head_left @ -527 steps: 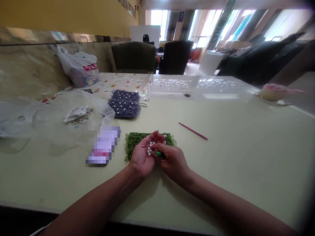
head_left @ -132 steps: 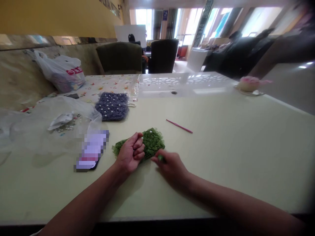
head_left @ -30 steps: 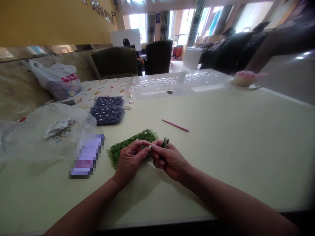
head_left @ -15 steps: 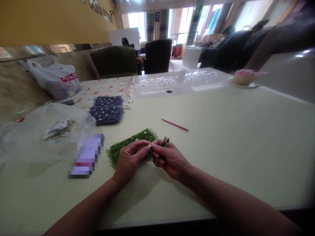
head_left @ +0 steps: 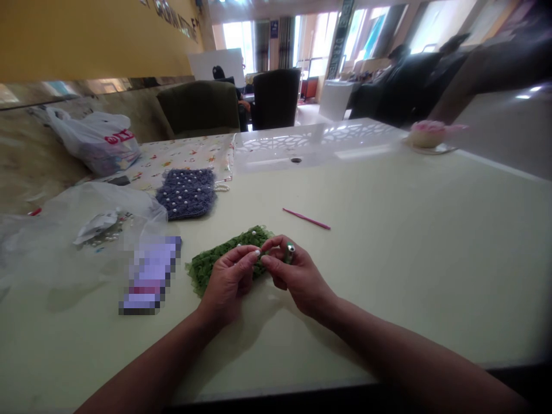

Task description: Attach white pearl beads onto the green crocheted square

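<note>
A green crocheted piece [head_left: 211, 263] with a few white pearls on it lies on the pale table [head_left: 409, 241] in front of me. My left hand [head_left: 228, 280] rests over its near edge, thumb and forefinger pinched on a small white pearl [head_left: 257, 252]. My right hand [head_left: 293, 273] is closed round a small green tube with a metal tip [head_left: 291, 249], its fingertips close to the pearl.
A pink crochet hook [head_left: 306, 218] lies beyond the hands. A purple pearl-studded crocheted piece [head_left: 186, 192], a clear plastic bag with loose pearls [head_left: 99, 221] and a white shopping bag [head_left: 97, 141] sit at left. A pink flower dish [head_left: 426, 135] stands far right. Chairs stand behind.
My right hand has turned slightly, lowering the green tube's tip toward the pearl in my left fingers. Much earlier, my left palm lay open holding several pearls.
</note>
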`<state>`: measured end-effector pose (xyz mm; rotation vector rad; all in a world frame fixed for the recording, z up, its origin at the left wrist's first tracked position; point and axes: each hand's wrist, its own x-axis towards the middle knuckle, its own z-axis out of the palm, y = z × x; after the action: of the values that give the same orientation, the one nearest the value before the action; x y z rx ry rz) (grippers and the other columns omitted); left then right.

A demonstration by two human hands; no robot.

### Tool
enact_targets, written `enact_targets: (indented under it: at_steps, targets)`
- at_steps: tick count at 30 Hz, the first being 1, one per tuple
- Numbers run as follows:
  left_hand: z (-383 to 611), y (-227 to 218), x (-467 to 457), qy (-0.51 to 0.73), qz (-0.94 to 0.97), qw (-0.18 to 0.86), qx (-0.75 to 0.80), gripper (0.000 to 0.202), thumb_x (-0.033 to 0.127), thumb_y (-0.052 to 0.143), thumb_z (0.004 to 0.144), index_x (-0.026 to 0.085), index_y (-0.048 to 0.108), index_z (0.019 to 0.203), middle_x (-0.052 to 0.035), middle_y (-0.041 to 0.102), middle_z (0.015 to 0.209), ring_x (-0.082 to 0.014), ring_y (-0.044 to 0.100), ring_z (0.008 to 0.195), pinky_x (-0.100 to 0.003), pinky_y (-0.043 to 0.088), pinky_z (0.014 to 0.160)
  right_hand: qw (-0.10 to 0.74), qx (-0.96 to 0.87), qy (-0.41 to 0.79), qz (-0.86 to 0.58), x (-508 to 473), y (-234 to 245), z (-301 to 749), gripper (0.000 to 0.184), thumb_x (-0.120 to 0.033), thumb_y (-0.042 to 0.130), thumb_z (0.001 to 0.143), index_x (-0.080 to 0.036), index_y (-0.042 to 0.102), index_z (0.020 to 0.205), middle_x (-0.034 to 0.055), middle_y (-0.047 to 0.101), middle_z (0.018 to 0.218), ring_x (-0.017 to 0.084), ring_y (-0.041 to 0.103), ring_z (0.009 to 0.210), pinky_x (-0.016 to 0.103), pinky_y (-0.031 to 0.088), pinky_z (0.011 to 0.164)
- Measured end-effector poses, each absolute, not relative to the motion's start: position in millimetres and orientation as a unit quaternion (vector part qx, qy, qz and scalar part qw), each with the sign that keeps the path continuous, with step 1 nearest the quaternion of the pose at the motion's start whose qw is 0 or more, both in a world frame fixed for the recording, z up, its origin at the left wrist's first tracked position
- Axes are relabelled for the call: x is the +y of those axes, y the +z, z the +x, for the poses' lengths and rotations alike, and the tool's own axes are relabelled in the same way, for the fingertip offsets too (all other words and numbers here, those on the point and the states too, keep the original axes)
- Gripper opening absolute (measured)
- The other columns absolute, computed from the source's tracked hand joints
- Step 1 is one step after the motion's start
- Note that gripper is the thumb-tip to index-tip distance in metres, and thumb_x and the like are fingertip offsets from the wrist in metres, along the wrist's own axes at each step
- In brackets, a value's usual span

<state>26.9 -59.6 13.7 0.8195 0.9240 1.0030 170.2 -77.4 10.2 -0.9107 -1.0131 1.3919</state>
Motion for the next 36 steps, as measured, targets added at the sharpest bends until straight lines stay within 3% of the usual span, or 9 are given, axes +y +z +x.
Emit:
enact_targets:
  at_steps: [6,10,13,16,18,22,29,33,36]
  targets:
    - [23.2,15.5,-61.4,0.394,0.345,0.759,0.387,0.026,0.035,0.075,0.076,0.016,0.059,0.084,0.0109,0.025,0.05,-0.0025,0.012,0.043,-0.014,0.012,0.037,0.555,-0.619,0.382,-0.403,-75.1,9.1,176.7,0.008,-0.022,0.064,0.085,-0.02,0.065,0.092,-0.0024,0.057,0.072,0.009,0.049,0.064,0.023,0.04,0.06]
    - [24.1,14.2,-61.9,0.382,0.331,0.777,0.375,0.023,0.031,0.073,0.078,0.016,0.056,0.084,0.0111,0.024,0.051,-0.0023,0.012,0.043,-0.012,0.012,0.036,0.558,-0.611,0.389,-0.405,-73.0,3.4,174.6,0.008,-0.023,0.065,0.084,-0.019,0.067,0.09,-0.001,0.062,0.074,0.01,0.053,0.066,0.024,0.043,0.063]
    - [26.3,14.1,-62.1,0.397,0.298,0.778,0.385,0.018,0.028,0.067,0.084,0.016,0.053,0.083,0.0102,0.026,0.054,-0.0016,0.017,0.041,-0.011,0.013,0.034,0.569,-0.527,0.461,-0.432,-70.3,-1.0,169.9,0.012,-0.028,0.065,0.084,-0.017,0.066,0.084,-0.0037,0.053,0.061,0.008,0.045,0.054,0.022,0.038,0.053]
    - [25.2,17.2,-58.4,0.416,0.211,0.802,0.372,0.01,0.022,0.052,0.094,0.015,0.054,0.086,0.0086,0.031,0.056,-0.0014,0.024,0.038,-0.01,0.016,0.032,0.567,-0.453,0.527,-0.441,-69.3,2.0,169.1,0.019,-0.035,0.062,0.085,-0.016,0.061,0.082,-0.0066,0.045,0.052,0.006,0.035,0.044,0.021,0.03,0.043]
    - [23.1,20.7,-54.0,0.423,0.13,0.825,0.351,0.016,0.016,0.042,0.097,0.013,0.055,0.089,0.0057,0.04,0.059,-0.002,0.036,0.039,-0.01,0.024,0.032,0.567,-0.483,0.496,-0.447,-71.3,8.4,170.7,0.019,-0.035,0.059,0.087,-0.016,0.061,0.085,-0.0054,0.048,0.054,0.007,0.038,0.045,0.021,0.032,0.044]
    - [22.7,24.9,-48.7,0.438,0.022,0.828,0.35,0.026,0.014,0.034,0.099,0.009,0.058,0.092,-0.0048,0.061,0.074,-0.0097,0.064,0.063,-0.019,0.055,0.058,0.53,-0.634,0.355,-0.437,-78.5,16.5,168.5,0.012,-0.023,0.056,0.089,-0.017,0.066,0.091,0.0011,0.065,0.073,0.012,0.059,0.065,0.024,0.047,0.062]
    - [26.0,16.6,-52.3,0.409,-0.019,0.863,0.295,0.037,0.023,0.031,0.101,0.006,0.061,0.117,-0.0055,0.066,0.072,-0.0114,0.066,0.061,-0.02,0.055,0.059,0.446,-0.757,0.214,-0.428,-82.5,9.5,154.4,0.047,-0.003,0.05,0.076,-0.02,0.064,0.117,0.0081,0.068,0.112,0.021,0.066,0.096,0.031,0.053,0.079]
    - [24.2,16.1,-52.0,0.442,-0.013,0.852,0.28,0.041,0.023,0.031,0.102,0.005,0.052,0.132,-0.0093,0.072,0.085,-0.0157,0.07,0.075,-0.027,0.058,0.072,0.518,-0.711,0.217,-0.424,-79.7,11.2,165.3,0.041,0.0,0.05,0.076,-0.021,0.066,0.108,0.0048,0.068,0.099,0.016,0.065,0.089,0.027,0.052,0.08]
    - [22.8,17.7,-51.8,0.444,-0.003,0.851,0.28,0.043,0.024,0.031,0.102,0.007,0.047,0.138,-0.0124,0.072,0.101,-0.0195,0.071,0.091,-0.032,0.057,0.082,0.51,-0.705,0.223,-0.439,-76.0,10.0,173.0,0.031,0.001,0.053,0.076,-0.02,0.067,0.095,0.0031,0.068,0.09,0.015,0.064,0.083,0.025,0.051,0.077]
